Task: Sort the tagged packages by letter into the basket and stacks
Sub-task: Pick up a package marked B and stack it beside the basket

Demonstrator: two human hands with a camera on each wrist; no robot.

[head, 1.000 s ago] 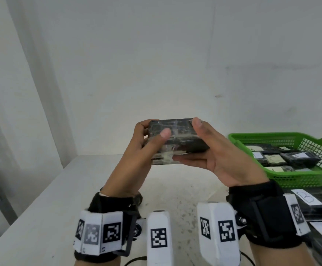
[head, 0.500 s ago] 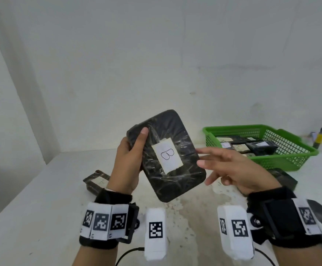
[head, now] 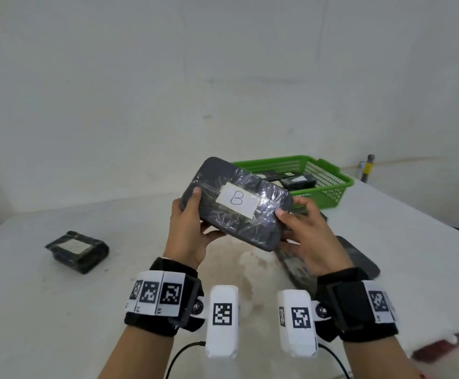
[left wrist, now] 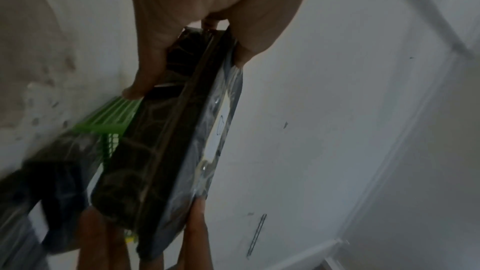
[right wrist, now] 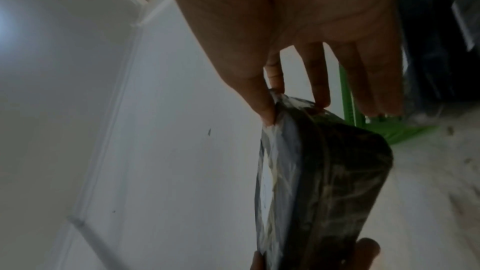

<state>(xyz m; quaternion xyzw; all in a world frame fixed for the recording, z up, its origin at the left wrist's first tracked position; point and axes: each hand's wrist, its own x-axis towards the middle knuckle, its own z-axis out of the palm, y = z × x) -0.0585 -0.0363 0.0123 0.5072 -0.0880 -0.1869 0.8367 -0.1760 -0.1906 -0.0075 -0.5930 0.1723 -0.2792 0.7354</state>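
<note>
On the table (head: 386,242), lone package (head: 77,251) (left), green basket (head: 329,187) behind held package (head: 236,204)

Black wristbands (head: 165,310), white coded tags, white camera modules (head: 222,321), black cables.

From our head camera we look forward and down over the white table (head: 58,310), with both wrists near the bottom edge at 6 o'clock and the green basket (head: 329,184) toward 1 o'clock. Our left wrist camera sits close behind the left hand (left wrist: 207,7), looking along it from 12 o'clock down the wrapped package (left wrist: 166,151). Our right wrist camera does likewise behind the right hand (right wrist: 298,17), and all three views share that package and a piece of the basket.
</note>
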